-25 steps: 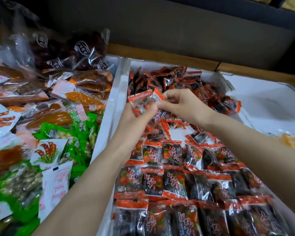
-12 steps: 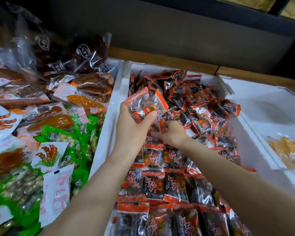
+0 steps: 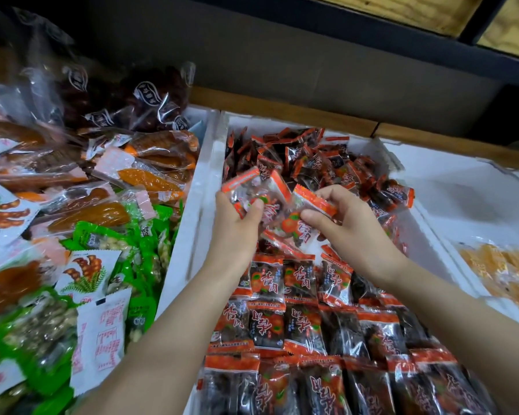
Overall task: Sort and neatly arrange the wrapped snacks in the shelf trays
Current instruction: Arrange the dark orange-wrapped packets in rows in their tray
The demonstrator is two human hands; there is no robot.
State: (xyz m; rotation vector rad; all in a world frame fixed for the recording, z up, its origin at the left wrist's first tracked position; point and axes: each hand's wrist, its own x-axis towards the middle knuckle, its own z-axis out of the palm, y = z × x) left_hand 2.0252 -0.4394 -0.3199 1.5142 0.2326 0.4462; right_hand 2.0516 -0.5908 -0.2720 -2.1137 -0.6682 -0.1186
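left hand (image 3: 237, 232): grips small stack of orange-edged packets (image 3: 252, 190), frame centre | right hand (image 3: 351, 232): pinches one orange packet (image 3: 309, 205) | both above white tray (image 3: 210, 175), neat rows lower centre

Orange-red and black wrappers in white trays

The wrapped snacks (image 3: 300, 324) are shown in clear film with orange-red ends, dark filling, red characters and an orange fruit print with a green leaf; the middle tray (image 3: 282, 124) is white. To the left, green packets (image 3: 144, 244), white packets (image 3: 102, 339) printed in red, and amber-orange pieces (image 3: 147, 179) in clear wrap are mixed. Pale orange pieces (image 3: 498, 265) are seen in the white right tray (image 3: 462, 190).
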